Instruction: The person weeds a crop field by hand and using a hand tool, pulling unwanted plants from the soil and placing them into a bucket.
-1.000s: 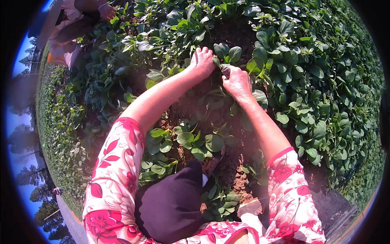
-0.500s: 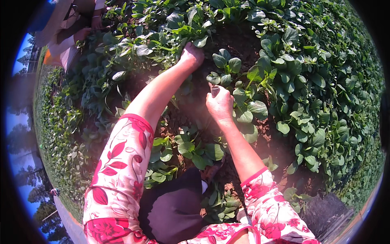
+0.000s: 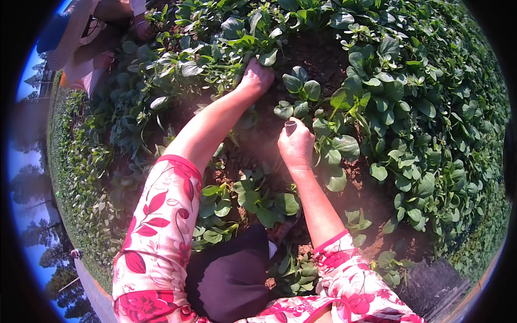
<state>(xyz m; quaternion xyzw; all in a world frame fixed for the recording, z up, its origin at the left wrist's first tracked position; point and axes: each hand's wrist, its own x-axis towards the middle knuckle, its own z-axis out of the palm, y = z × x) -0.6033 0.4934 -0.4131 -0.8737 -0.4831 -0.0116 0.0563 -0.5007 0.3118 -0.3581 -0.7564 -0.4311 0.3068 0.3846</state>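
Note:
My left hand (image 3: 257,78) is closed low among the leafy greens (image 3: 249,42) ahead of me, its fingers partly hidden by leaves and stems. Nearer to me and to the right, my right hand (image 3: 297,144) is wrapped round a short tool handle (image 3: 290,127). Only the handle's round, hollow-looking end shows above the fist; the rest of the tool is out of sight, so I cannot tell its kind. A small leafy plant (image 3: 301,86) stands just beyond my right hand, with broad leaves (image 3: 344,145) beside it on the right.
Dense greens (image 3: 420,118) cover the right side. Bare brown soil (image 3: 315,54) shows beyond my hands. At the far left a person in a straw hat (image 3: 72,32) bends over the plants, one hand (image 3: 143,29) low by the leaves. A dark sheet-like thing (image 3: 431,285) lies at lower right.
My right hand has drawn back slightly toward me and to the right, with the handle in it. My left hand has barely moved. The other person's hands have moved apart.

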